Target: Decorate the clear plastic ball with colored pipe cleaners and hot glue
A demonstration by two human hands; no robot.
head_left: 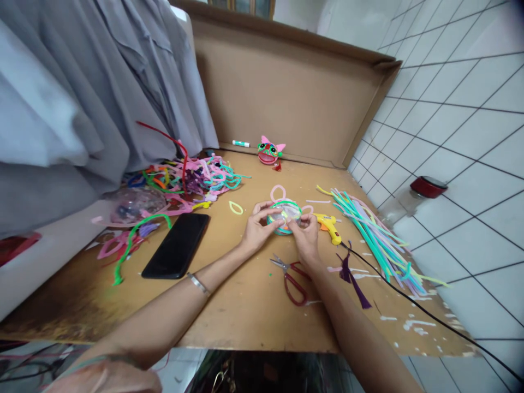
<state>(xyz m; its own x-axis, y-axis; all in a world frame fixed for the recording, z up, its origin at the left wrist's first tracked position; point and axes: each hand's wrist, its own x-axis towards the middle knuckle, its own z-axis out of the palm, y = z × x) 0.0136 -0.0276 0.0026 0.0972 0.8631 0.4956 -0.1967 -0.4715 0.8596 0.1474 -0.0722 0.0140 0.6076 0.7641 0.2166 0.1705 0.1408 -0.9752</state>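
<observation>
Both my hands hold a small round clear piece (pixel 291 208) edged with green and teal pipe cleaner. My left hand (pixel 262 225) grips its left side, thumb pressed on the front. Around the right side close the fingers of my right hand (pixel 305 232). A pink pipe-cleaner loop (pixel 278 192) stands just behind it, and another pink loop (pixel 307 209) shows at the right; whether they are attached I cannot tell. Close to my right hand lies a yellow glue gun (pixel 328 226). Red-handled scissors (pixel 293 281) rest under my right wrist.
Pipe cleaners (pixel 364 234) are bundled at right near a red-lidded jar (pixel 413 199). A purple tassel (pixel 352 278) and the glue gun's cord (pixel 401 295) lie nearby. At left are a black phone (pixel 177 246) and tangled pipe cleaners (pixel 204 174). A decorated face figure (pixel 269 152) stands behind.
</observation>
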